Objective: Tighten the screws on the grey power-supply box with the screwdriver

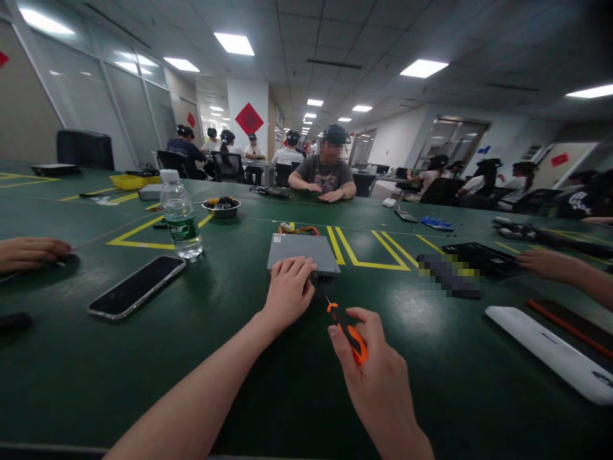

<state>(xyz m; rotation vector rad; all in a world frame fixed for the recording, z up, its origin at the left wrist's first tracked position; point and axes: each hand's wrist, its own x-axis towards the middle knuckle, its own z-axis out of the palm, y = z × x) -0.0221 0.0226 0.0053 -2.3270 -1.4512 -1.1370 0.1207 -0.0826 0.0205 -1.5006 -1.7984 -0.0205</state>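
Note:
A grey metal computer power supply (306,248) sits on the green table in front of me, its bundle of coloured wires (299,230) coming out at the far side. My left hand (292,284) rests on its near top edge, with the fingers stretched out over the casing. In my right hand (376,358) is an orange and black screwdriver (348,332), gripped between thumb and fingers. The screwdriver's thin tip points up and left, just short of the power supply's near right corner and apart from it.
Left of me lie a phone (138,287) and an upright water bottle (182,220), with a metal bowl (221,206) beyond. A white device (550,351) and a black tray (479,257) lie to the right. Other people's hands reach in at both sides; a person sits opposite.

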